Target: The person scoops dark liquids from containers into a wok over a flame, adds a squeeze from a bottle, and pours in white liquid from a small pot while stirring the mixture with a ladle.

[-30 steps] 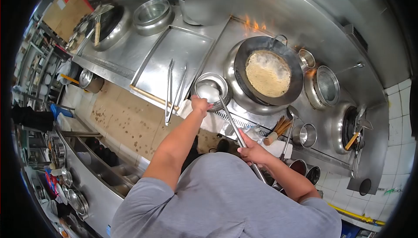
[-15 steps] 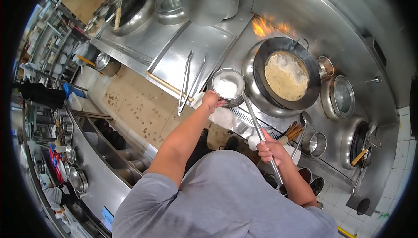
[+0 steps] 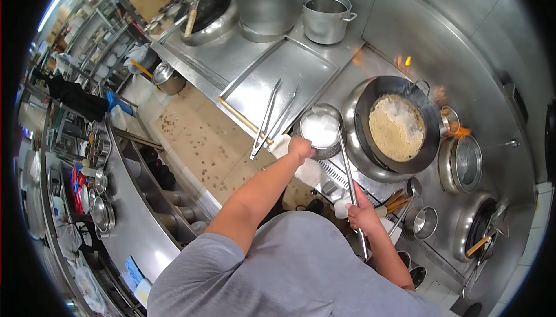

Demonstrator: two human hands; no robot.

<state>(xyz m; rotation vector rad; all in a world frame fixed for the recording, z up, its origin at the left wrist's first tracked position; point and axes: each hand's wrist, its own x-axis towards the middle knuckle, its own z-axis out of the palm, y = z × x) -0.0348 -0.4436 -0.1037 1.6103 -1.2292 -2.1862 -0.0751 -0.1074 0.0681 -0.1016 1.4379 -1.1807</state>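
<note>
R hand [image 3: 364, 214] clamped on ladle [image 3: 346, 166] handle, L hand [image 3: 301, 146] gripping bowl [image 3: 325, 153] rim (wok [image 3: 399, 126] just beside).

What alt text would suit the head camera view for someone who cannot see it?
Seen from above, a person's right hand holds a long ladle over a metal bowl of white contents, left hand at its rim, beside a wok over flames.
</note>
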